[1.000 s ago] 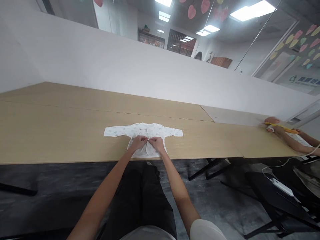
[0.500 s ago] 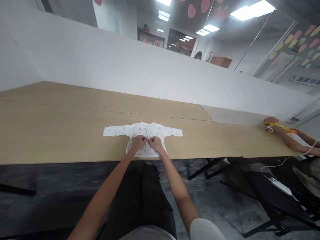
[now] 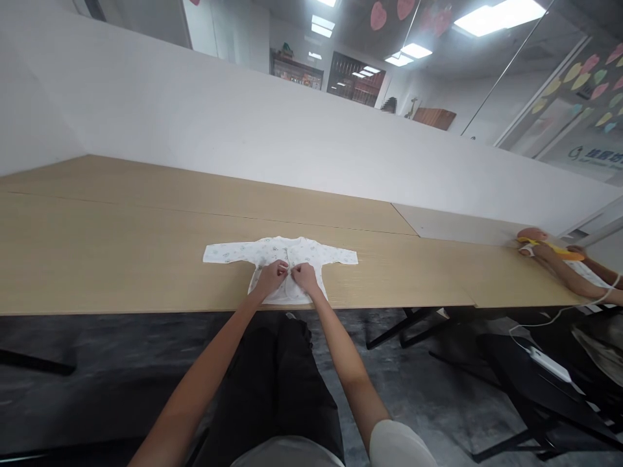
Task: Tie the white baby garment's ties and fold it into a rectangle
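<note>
A small white baby shirt [image 3: 280, 249] with a scattered print lies face up by the table's front edge, its sleeves spread to both sides. At the middle of its front opening, my left hand [image 3: 271, 277] pinches the fabric edge between thumb and fingers. Close beside it on the right, my right hand [image 3: 305, 277] is also closed on the shirt's front, fingertips together. The two hands are a small gap apart. Whatever fastener lies under the fingertips is too small to make out.
The light wooden table [image 3: 121, 259] runs along a white wall [image 3: 219, 123]. At the far right another person's hands touch a doll [image 3: 533, 235] in yellow and white clothing. A black chair [image 3: 525, 383] bearing a white power strip [image 3: 549, 364] stands below, with a cable rising from it.
My hands stay at the shirt's front; the left fingers have lifted slightly with the fabric edge. The whole view has shifted a little.
</note>
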The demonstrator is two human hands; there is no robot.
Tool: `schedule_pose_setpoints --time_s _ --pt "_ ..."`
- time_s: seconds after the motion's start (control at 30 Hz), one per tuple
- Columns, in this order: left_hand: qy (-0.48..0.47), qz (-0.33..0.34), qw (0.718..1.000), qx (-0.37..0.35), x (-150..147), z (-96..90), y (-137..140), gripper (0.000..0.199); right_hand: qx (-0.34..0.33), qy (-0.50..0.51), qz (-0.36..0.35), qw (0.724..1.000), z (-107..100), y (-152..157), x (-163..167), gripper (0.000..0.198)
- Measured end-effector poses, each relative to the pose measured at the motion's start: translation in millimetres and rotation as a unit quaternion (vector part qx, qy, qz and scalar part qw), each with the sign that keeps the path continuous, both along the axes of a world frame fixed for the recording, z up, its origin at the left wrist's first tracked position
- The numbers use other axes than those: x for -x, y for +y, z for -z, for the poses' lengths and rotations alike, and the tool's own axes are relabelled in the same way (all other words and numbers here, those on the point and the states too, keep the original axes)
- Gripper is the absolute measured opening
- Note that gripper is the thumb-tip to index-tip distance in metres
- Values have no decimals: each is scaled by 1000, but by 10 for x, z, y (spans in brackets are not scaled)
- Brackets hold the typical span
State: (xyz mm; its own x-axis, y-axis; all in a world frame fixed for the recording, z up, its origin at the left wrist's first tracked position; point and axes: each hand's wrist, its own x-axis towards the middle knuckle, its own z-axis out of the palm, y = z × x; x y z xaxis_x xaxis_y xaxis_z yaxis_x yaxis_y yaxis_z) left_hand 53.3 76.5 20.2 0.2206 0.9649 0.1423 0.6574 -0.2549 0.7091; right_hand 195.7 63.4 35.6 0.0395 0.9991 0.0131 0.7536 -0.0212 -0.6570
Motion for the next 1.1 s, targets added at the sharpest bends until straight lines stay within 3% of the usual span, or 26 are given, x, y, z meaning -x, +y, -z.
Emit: schedule_pose_setpoints --time_s 0.17,0.27,0.4,0.5,0.6,0.7,0.77,0.87,0.97,1.1 --pt "101 10 991 -86 165 22 -109 24 -36 -134 19 990 -57 -113 -130 24" --pt "137 17 983 -117 296 115 -246 30 -65 -225 -11 972 -25 -244 -283 26" --pt "166 30 977 -128 475 251 -392 38 -80 -289 -51 953 79 -488 -427 32" --pt "176 54 977 -109 568 239 -381 41 -87 -293 -62 950 87 -558 -466 34" --pt "186 54 975 -106 495 128 -311 43 -84 -274 -60 956 -25 -341 -420 33" --pt "188 66 969 -143 254 56 -309 46 -98 -252 -93 958 -158 132 -311 39" --pt "199 88 964 -152 94 84 -374 46 -93 -256 -113 956 -188 463 -249 42" --pt "223 88 963 -121 -23 200 -523 46 -24 -266 -128 955 -115 795 -226 44" --pt "236 83 962 -110 1 299 -666 46 12 -267 -127 955 18 893 -263 47" --pt "252 94 955 -121 112 300 -768 48 -14 -251 -124 960 71 863 -331 48"
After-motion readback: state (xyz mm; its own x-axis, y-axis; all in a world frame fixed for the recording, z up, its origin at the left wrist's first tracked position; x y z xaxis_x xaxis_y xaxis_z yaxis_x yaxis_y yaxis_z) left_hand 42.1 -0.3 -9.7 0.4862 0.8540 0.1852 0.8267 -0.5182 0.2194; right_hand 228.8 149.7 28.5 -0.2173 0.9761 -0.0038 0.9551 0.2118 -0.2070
